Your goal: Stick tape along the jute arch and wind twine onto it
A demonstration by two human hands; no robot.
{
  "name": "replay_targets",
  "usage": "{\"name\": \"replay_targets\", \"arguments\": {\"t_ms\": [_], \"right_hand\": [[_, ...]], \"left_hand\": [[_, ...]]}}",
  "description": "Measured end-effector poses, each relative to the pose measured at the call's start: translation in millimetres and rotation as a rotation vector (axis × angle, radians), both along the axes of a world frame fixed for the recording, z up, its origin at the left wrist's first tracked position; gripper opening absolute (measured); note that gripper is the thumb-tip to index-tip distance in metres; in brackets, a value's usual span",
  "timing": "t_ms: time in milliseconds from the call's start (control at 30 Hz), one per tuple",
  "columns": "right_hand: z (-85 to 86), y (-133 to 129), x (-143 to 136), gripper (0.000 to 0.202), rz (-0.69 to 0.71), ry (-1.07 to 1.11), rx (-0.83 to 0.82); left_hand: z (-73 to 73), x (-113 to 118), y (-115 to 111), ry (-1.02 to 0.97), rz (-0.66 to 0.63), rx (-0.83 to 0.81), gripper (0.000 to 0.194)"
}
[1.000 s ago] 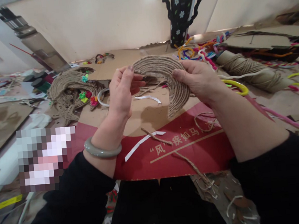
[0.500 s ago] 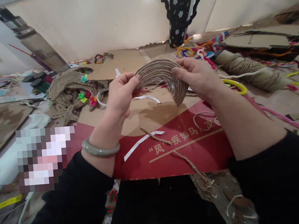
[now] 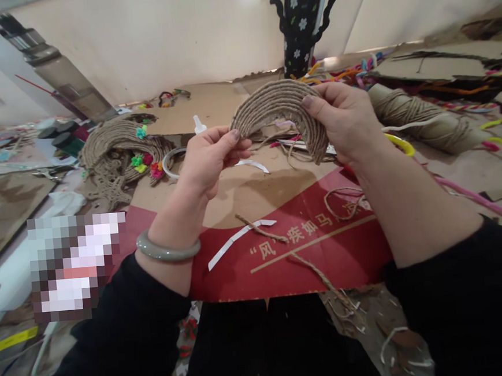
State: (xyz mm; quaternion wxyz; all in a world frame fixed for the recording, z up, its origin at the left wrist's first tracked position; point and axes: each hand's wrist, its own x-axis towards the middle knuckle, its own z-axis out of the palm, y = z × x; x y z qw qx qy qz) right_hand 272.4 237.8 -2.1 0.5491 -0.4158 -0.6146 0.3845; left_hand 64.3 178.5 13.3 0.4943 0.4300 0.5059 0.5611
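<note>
Between my two hands is a curved, arch-shaped piece of brown twine rows (image 3: pixel 275 102), lifted above the cardboard. My left hand (image 3: pixel 216 156) pinches its left end between thumb and fingers. On the other side, my right hand (image 3: pixel 345 114) grips the arch's right part, thumb on the front face. Below lies the red and tan cardboard (image 3: pixel 218 211), bearing a white paper strip (image 3: pixel 237 239) and a loose length of twine (image 3: pixel 312 267). Past my left hand stands a white nozzle (image 3: pixel 199 124), its lower part hidden.
To the left are twine pieces (image 3: pixel 112 144) with small bright flowers and a clear tape ring (image 3: pixel 171 164). A twine spool (image 3: pixel 423 117) and a yellow ring (image 3: pixel 399 144) lie right. A flowered black tumbler (image 3: pixel 301 24) and a grey bottle (image 3: pixel 66 75) stand behind.
The arch has risen slightly and moved to the right, its outer face turning more toward me. My right hand has moved up and right with it; my left hand keeps its pinch.
</note>
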Motion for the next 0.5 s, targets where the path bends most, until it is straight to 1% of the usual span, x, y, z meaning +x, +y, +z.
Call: {"name": "replay_targets", "arguments": {"t_ms": [133,233,400,500], "right_hand": [[0.6,-1.2,-1.7,0.011,0.001,0.033,0.023],[1.3,-2.2,-2.7,0.013,0.022,0.011,0.031],[1.3,-1.3,-0.6,0.015,0.006,0.011,0.075],[1.5,-3.4,-1.6,0.011,0.072,0.044,0.076]], "left_hand": [[-1.4,-1.0,0.1,0.028,-0.023,0.006,0.02],[-2.5,-2.0,-0.2,0.06,-0.041,0.02,0.02],[-3.5,-3.8,1.0,0.073,-0.066,0.01,0.018],[-3.3,-4.3,1.9,0.059,-0.069,0.011,0.019]]}}
